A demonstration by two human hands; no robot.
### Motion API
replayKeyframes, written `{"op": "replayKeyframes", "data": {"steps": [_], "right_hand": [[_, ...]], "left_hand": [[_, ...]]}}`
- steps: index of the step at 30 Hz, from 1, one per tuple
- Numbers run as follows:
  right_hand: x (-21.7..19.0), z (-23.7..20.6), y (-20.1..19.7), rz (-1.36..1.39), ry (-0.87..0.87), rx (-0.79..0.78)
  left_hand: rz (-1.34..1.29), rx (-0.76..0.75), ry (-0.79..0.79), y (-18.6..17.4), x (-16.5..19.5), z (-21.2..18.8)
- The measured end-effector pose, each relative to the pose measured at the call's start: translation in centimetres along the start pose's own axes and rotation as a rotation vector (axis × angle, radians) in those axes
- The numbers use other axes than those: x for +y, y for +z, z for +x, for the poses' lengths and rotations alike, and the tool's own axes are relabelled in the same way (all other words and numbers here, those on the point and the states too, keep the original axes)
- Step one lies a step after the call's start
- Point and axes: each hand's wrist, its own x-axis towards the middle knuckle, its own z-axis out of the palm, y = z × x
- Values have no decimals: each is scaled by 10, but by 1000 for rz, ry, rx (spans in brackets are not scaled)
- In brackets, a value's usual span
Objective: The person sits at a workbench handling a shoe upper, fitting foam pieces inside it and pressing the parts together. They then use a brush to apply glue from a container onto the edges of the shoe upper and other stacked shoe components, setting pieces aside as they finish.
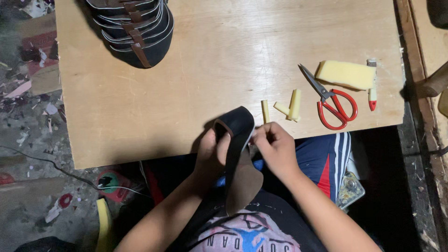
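My left hand [212, 154] grips a black shoe upper [239, 140] with a brown underside, held on edge at the near side of the plywood board [196, 74]. My right hand [275, 148] pinches the same piece from its right side, fingers closed on its edge. The piece's lower flap hangs toward my lap. Just beyond my right hand lie a thin yellow foam strip [265, 111] and two more short foam strips [291, 106].
Red-handled scissors [332, 103] lie at the board's right, beside a yellow foam block [345, 73] and a small red-tipped tool [372, 88]. A stack of black uppers with brown straps [135, 28] sits at the far left. The littered floor [28, 116] lies left of the board.
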Motion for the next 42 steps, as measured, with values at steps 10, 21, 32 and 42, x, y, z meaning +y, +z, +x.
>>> {"op": "replayKeyframes", "data": {"steps": [10, 21, 32, 42], "right_hand": [[-6, -12, 13, -277, -252, -33], [-17, -14, 10, -519, -627, -57], [18, -1, 11, 68, 180, -68], [28, -5, 12, 130, 193, -79]], "left_hand": [[-65, 56, 135, -13, -37, 6], [72, 85, 193, -5, -19, -5], [-85, -18, 105, -4, -25, -8], [-102, 81, 34, 1, -16, -10]]}}
